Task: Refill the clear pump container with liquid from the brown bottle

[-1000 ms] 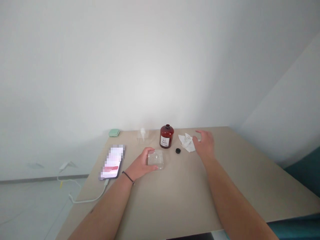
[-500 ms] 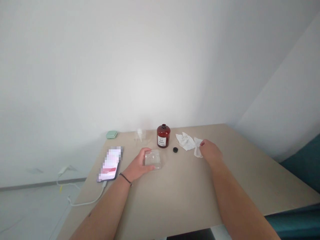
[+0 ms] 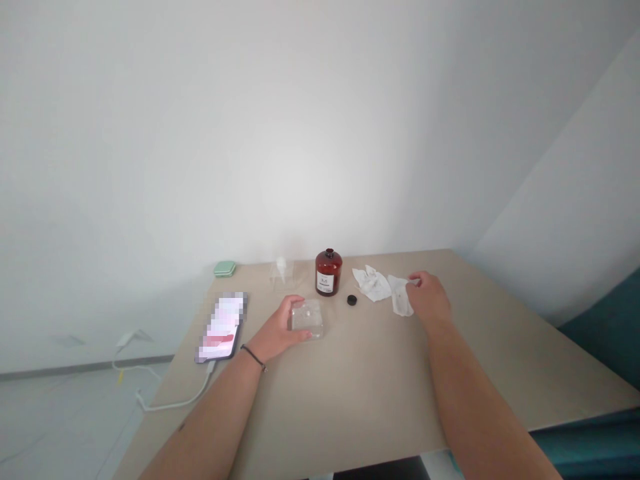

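My left hand [image 3: 281,330] is wrapped around a clear square plastic box [image 3: 307,319] resting on the table, thumb in front and fingers behind. Beside a flat white tissue [image 3: 401,295] is my right hand [image 3: 429,297], its thumb and index finger parted at the tissue's right edge. A second, crumpled tissue [image 3: 373,284] lies just left of that one. Behind the box stands a dark red-brown bottle [image 3: 329,273] with a white label and an uncapped neck. Its front right side has a small black cap [image 3: 352,300] on the table near it.
At left, a phone [image 3: 223,327] lies with a white cable [image 3: 175,404] running off the table's edge. A light green case [image 3: 225,269] sits at the back left corner. Near the wall [image 3: 320,133], a clear stand [image 3: 277,277] has a white teardrop-shaped object [image 3: 281,267] at it.
My right hand has shifted slightly right and its fingers have parted, leaving the flat tissue on the table. My left hand still holds the box.
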A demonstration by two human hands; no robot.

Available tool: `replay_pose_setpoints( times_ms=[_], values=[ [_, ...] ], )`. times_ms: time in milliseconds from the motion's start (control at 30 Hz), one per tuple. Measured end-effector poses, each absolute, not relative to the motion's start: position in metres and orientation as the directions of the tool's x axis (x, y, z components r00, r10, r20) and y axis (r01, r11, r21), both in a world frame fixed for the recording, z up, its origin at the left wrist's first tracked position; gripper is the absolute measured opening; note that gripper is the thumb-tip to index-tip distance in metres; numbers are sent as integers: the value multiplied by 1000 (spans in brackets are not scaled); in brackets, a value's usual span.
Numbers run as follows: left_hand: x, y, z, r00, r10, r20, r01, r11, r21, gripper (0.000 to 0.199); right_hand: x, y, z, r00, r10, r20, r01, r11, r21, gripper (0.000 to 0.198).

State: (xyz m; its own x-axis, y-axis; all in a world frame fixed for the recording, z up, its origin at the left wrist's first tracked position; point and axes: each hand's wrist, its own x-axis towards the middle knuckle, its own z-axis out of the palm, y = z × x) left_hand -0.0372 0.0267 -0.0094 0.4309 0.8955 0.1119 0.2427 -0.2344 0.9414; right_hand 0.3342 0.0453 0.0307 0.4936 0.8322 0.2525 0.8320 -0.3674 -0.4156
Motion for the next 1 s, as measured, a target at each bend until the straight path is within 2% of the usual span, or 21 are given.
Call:
replay_pose_setpoints(
  times_ms=[100, 233, 433, 533, 600, 700, 767, 833, 900, 1000],
  values=[
    [-38, 27, -10, 424, 898, 113, 250, -236, 939, 69, 339, 48, 25, 386, 894, 226, 900, -311, -306, 44],
    [-38, 26, -8, 421, 900, 113, 264, -241, 934, 69, 337, 51, 14, 296, 947, 121, 930, -257, -262, 53],
    [-36, 24, -3, 434, 896, 90, 286, -232, 930, 67, 341, 54, 14, 343, 937, 72, 918, -317, -237, 34],
    [-36, 25, -4, 440, 893, 96, 276, -236, 932, 67, 341, 52, 22, 404, 903, 147, 897, -360, -255, 33],
    [-36, 25, -5, 432, 896, 103, 278, -241, 930, 67, 336, 46, 31, 430, 866, 255, 882, -343, -323, 36],
    [-36, 25, -5, 427, 899, 99, 289, -240, 927, 67, 309, 36, 49, 438, 778, 451, 838, -171, -518, 34],
    [-36, 25, -4, 427, 899, 100, 293, -243, 925, 68, 278, 32, 64, 363, 760, 540, 845, -24, -534, 32],
    [-36, 25, -3, 426, 898, 107, 303, -253, 919, 68, 240, 31, 79, 185, 801, 570, 868, 138, -477, 31],
    [-36, 25, -1, 424, 898, 115, 312, -264, 913, 67, 200, 33, 89, 15, 853, 522, 892, 225, -393, 32],
    [-35, 26, -2, 416, 898, 144, 299, -284, 911, 68, 152, 40, 94, -202, 906, 372, 910, 314, -272, 28]
  ],
)
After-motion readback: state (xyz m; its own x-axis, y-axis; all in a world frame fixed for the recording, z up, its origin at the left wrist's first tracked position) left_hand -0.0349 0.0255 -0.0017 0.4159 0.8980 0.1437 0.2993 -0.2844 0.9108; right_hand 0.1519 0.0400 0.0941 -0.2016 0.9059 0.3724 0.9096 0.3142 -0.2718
